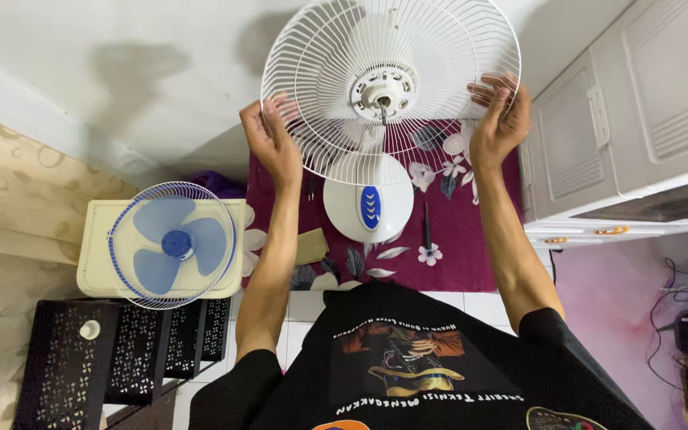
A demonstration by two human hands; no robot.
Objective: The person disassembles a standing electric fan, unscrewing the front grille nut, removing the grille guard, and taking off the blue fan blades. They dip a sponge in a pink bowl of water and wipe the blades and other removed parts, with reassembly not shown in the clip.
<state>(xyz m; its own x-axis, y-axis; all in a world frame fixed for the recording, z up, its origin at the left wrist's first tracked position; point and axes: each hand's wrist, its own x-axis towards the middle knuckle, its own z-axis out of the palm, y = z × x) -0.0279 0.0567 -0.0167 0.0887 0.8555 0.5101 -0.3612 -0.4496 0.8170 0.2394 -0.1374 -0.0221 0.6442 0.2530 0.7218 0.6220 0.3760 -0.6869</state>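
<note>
A white standing fan faces up at me, its rear wire guard point(439, 48) bare of blades, with the motor hub and shaft point(382, 91) showing in the middle. My left hand point(271, 139) grips the guard's left rim and my right hand point(502, 119) grips its right rim. Below the guard I see the fan's round white base point(344, 209) with a blue button panel, standing on a maroon floral mat point(463, 247).
A front guard with blue blades point(173, 244) lies on a cream box point(93, 259) at left. A black perforated rack point(65, 366) sits below it. A screwdriver point(427, 227) lies on the mat. White cabinets point(639, 119) stand at right, cables point(678, 318) on the floor.
</note>
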